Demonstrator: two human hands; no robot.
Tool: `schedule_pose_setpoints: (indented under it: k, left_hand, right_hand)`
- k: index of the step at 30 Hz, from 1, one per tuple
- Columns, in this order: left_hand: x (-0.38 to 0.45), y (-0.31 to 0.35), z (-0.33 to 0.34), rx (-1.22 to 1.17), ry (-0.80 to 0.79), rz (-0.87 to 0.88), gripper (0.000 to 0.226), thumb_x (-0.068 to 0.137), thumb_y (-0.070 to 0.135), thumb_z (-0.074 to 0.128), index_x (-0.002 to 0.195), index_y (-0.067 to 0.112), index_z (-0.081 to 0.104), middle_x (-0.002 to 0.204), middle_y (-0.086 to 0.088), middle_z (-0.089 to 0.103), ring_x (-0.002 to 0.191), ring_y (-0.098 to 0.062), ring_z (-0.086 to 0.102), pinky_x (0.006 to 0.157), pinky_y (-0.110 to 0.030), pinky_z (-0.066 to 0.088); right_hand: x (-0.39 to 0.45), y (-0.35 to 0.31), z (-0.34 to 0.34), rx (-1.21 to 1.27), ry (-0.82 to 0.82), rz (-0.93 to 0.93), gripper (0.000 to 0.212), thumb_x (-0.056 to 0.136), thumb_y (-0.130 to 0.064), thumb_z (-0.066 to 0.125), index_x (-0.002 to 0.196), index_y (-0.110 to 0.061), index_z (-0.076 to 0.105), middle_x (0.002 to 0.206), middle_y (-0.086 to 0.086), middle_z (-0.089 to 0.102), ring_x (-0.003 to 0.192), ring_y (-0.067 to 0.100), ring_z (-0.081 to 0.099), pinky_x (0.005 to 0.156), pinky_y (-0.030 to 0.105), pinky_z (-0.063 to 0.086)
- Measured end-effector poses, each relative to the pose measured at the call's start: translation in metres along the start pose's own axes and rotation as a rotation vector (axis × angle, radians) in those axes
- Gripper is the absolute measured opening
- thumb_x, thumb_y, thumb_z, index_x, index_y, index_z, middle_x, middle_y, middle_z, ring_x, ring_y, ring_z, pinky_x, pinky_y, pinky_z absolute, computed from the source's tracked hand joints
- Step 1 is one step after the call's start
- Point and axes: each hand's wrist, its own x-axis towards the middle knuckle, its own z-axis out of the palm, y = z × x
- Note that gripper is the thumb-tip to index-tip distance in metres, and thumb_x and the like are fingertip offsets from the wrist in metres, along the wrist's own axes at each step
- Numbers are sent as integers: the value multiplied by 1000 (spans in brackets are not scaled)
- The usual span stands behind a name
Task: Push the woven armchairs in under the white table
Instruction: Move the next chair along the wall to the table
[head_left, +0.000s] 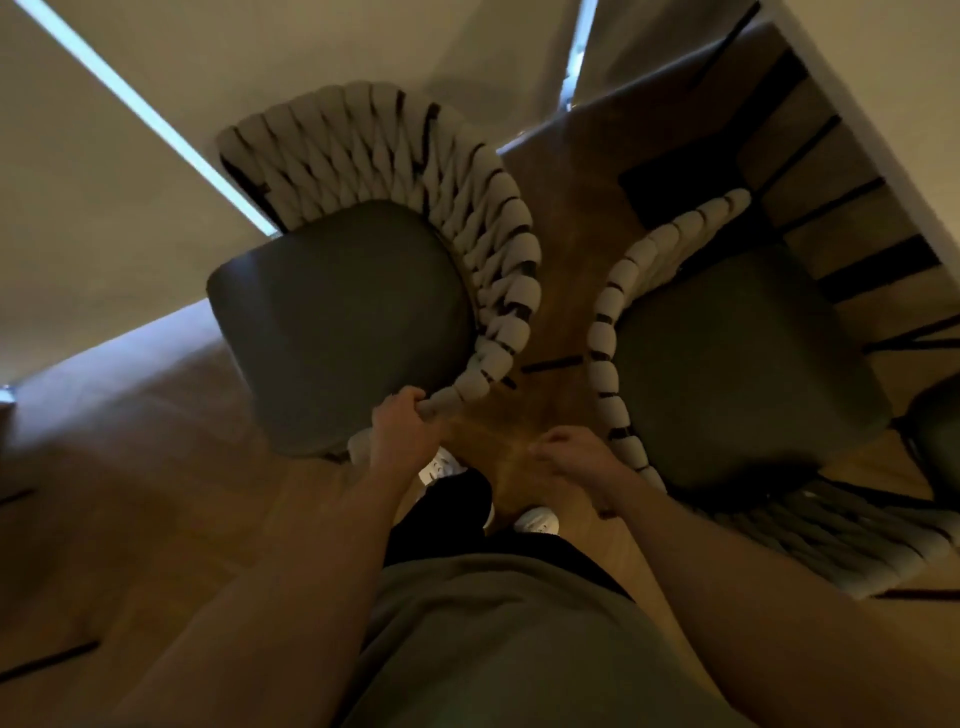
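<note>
I look straight down at two woven armchairs on a wood floor. The left armchair (343, 322) has a dark seat cushion and a pale rope-woven back and arm. My left hand (402, 421) grips the near end of its woven arm. The right armchair (737, 374) has the same dark seat, and its woven arm curves along its left side. My right hand (571, 457) hovers just left of that arm with its fingers curled, holding nothing. The white table (904, 88) shows only as a pale edge at the upper right.
Dark slats (831, 208) lie under the table edge beyond the right chair. Part of a third dark seat (943, 431) shows at the right border. Pale walls with a bright light strip (156, 119) stand at the upper left. My feet (537, 519) stand between the chairs.
</note>
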Motion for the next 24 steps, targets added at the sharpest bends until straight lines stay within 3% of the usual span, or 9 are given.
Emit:
schedule_pose_setpoints:
  k: [2, 4, 9, 14, 19, 22, 24]
  left_hand:
    - [13, -4, -7, 114, -72, 17, 49, 92, 31, 61, 138, 18, 50, 129, -7, 53, 120, -28, 49, 100, -44, 44]
    - [25, -6, -10, 200, -162, 13, 59, 92, 32, 61, 146, 20, 40, 138, -8, 47, 127, -31, 44, 103, -48, 40]
    - [41, -12, -6, 278, -334, 70, 67, 86, 44, 67, 143, 22, 41, 133, -9, 53, 124, -35, 51, 100, -51, 44]
    - [54, -1, 11, 357, -409, 73, 78, 84, 45, 70, 149, 21, 33, 144, -9, 48, 131, -36, 46, 111, -53, 34]
    - [60, 10, 24, 403, -349, 72, 62, 89, 33, 67, 144, 22, 41, 139, -10, 50, 128, -35, 46, 109, -53, 31]
    - [60, 10, 24, 387, -321, 73, 45, 91, 29, 62, 134, 26, 49, 130, -8, 55, 121, -32, 50, 105, -52, 36]
    - [59, 7, 21, 359, -325, 79, 46, 91, 28, 61, 135, 28, 49, 128, -7, 55, 120, -32, 51, 105, -53, 36]
  right_hand:
    - [11, -30, 4, -217, -15, -54, 27, 94, -34, 68, 115, -17, 64, 107, -5, 63, 92, 10, 60, 76, 26, 52]
    - [26, -56, 6, -433, -17, -135, 36, 92, -40, 69, 122, -21, 62, 114, -6, 59, 98, 11, 58, 73, 19, 46]
    - [43, -106, 9, -894, -38, -426, 44, 90, -34, 67, 129, -17, 56, 125, 6, 59, 115, 26, 57, 92, 40, 51]
    - [67, -160, 1, -1551, -165, -671, 59, 92, -33, 65, 146, -21, 43, 145, 3, 47, 135, 27, 41, 112, 42, 34]
    - [112, -192, -23, -1963, -228, -653, 53, 84, -28, 71, 133, -23, 50, 134, 2, 52, 130, 27, 44, 113, 46, 27]
    - [129, -198, -32, -2027, -260, -633, 52, 86, -29, 68, 133, -25, 48, 126, 4, 57, 129, 28, 42, 114, 50, 21]
    - [134, -196, -35, -2031, -289, -644, 56, 89, -36, 64, 142, -29, 44, 132, 7, 56, 133, 29, 37, 114, 49, 19]
